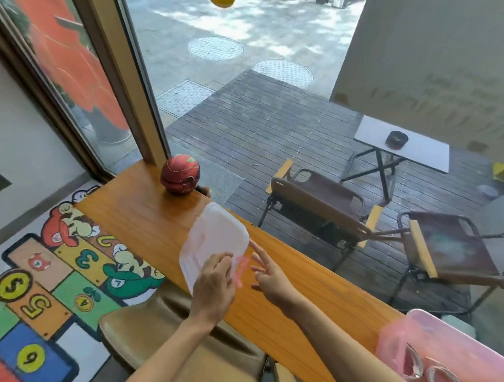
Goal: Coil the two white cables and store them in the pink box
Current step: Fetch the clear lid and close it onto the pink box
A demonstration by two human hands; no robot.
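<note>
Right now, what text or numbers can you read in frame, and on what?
"3", "5", "6": hopscotch squares on the floor mat.
"4": small round badges on the same mat.
"S" or "5": yellow disc on the mat, cannot tell which.
Grey panel behind the glass: faint lettering, too blurred to read.
Translucent lid, pink box, red ball: no readable text.

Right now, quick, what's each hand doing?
Left hand: holding the translucent lid by its near edge.
Right hand: open, fingers spread, holding nothing.

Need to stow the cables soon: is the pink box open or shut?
Open: the pink box shows its inside, and its lid lies apart under the left hand.
</note>
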